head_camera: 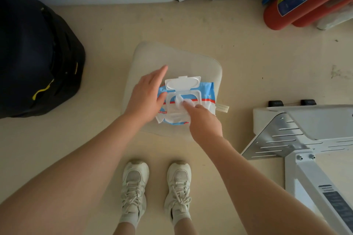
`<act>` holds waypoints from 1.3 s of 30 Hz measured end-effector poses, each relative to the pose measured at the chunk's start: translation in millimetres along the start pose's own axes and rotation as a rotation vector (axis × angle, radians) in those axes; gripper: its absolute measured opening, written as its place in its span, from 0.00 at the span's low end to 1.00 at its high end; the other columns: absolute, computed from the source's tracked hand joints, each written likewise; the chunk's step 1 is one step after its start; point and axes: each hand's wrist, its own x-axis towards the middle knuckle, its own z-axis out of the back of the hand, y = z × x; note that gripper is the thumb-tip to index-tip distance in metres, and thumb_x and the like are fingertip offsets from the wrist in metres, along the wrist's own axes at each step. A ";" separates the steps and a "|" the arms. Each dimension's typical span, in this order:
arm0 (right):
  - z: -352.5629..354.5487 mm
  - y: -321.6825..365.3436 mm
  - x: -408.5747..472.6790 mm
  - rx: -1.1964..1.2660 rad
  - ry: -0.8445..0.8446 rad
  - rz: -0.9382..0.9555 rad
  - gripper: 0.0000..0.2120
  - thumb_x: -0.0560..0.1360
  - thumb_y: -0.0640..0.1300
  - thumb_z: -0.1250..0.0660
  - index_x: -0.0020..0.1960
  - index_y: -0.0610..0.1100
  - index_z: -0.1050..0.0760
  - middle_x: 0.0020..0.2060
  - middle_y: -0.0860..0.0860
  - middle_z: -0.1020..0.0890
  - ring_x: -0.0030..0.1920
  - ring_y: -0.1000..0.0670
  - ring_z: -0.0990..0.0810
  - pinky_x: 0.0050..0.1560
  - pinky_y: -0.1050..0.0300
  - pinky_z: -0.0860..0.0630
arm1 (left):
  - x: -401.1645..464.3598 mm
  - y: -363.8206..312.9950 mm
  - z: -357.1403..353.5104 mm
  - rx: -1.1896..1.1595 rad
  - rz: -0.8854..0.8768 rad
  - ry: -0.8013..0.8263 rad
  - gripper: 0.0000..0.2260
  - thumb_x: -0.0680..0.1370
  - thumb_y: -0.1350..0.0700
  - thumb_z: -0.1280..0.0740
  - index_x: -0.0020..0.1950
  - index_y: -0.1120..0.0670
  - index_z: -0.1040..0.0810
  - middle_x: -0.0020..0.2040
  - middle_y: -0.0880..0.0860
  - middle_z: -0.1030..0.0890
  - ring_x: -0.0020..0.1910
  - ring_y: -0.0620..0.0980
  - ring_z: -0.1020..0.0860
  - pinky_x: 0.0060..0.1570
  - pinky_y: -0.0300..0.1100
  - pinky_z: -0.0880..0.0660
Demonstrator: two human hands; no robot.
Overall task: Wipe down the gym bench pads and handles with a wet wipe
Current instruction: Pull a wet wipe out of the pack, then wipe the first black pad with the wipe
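Blue-and-white, the wet wipe pack (188, 99) lay on a pale cushion (172, 57) at the frame's centre, its white flip lid (182, 82) standing open toward twelve o'clock. From nine o'clock the left hand (147, 95) steadied the pack with straight fingers, thumb against its edge, while the right hand (203, 122) pinched a wipe (180, 101) at the opening; the white gym bench frame (305, 139) stood at four o'clock.

Home gym corner: bench frame (298, 139), mats (305, 2)
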 end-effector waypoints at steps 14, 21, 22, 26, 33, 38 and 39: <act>75.5 -14.2 2.2 1.315 -0.050 -0.216 0.06 0.76 0.36 0.38 0.42 0.44 0.26 0.37 0.47 0.22 0.37 0.49 0.25 0.41 0.56 0.28 | -34.1 -16.4 -41.2 0.654 -0.187 0.453 0.24 0.79 0.62 0.48 0.75 0.58 0.48 0.77 0.52 0.51 0.75 0.53 0.49 0.70 0.48 0.49; 134.1 -5.8 -66.2 1.379 0.135 -0.112 0.08 0.78 0.36 0.42 0.42 0.43 0.28 0.33 0.50 0.18 0.33 0.53 0.20 0.34 0.61 0.26 | -2.5 -92.7 56.9 -0.277 0.278 0.390 0.17 0.80 0.61 0.45 0.68 0.54 0.33 0.63 0.55 0.26 0.63 0.54 0.28 0.62 0.44 0.33; 148.7 -0.9 -81.5 1.363 0.170 -0.086 0.08 0.78 0.36 0.43 0.43 0.42 0.27 0.33 0.50 0.18 0.33 0.53 0.20 0.34 0.62 0.25 | -4.0 -113.5 83.9 -0.437 0.281 0.354 0.16 0.81 0.58 0.45 0.69 0.53 0.33 0.65 0.53 0.27 0.65 0.51 0.29 0.65 0.44 0.34; 214.7 26.1 -151.8 1.310 0.182 -0.018 0.07 0.77 0.38 0.42 0.44 0.41 0.26 0.34 0.48 0.19 0.32 0.52 0.22 0.34 0.60 0.26 | -33.0 -211.0 193.1 -0.553 0.058 0.570 0.17 0.80 0.47 0.45 0.54 0.55 0.22 0.51 0.50 0.18 0.50 0.42 0.24 0.54 0.36 0.31; 285.1 60.1 -289.8 1.220 -0.262 -0.119 0.12 0.73 0.33 0.34 0.36 0.47 0.29 0.34 0.49 0.24 0.33 0.50 0.27 0.36 0.56 0.30 | -109.4 -314.1 283.2 -0.493 0.023 0.710 0.03 0.75 0.64 0.33 0.47 0.60 0.23 0.41 0.52 0.22 0.35 0.41 0.24 0.38 0.30 0.28; 275.5 53.2 -382.1 1.323 -0.465 -0.170 0.08 0.75 0.40 0.36 0.38 0.46 0.25 0.36 0.46 0.23 0.36 0.49 0.26 0.37 0.56 0.28 | -152.1 -382.4 276.2 -0.514 -0.114 0.759 0.05 0.76 0.64 0.36 0.43 0.55 0.25 0.37 0.50 0.23 0.32 0.39 0.25 0.35 0.32 0.28; 270.2 46.0 -401.6 1.336 -0.510 -0.184 0.06 0.76 0.43 0.35 0.40 0.46 0.23 0.38 0.45 0.21 0.37 0.49 0.25 0.37 0.55 0.27 | -159.4 -395.9 271.7 -0.490 -0.137 0.774 0.05 0.76 0.63 0.35 0.42 0.54 0.25 0.36 0.50 0.23 0.32 0.40 0.26 0.34 0.33 0.29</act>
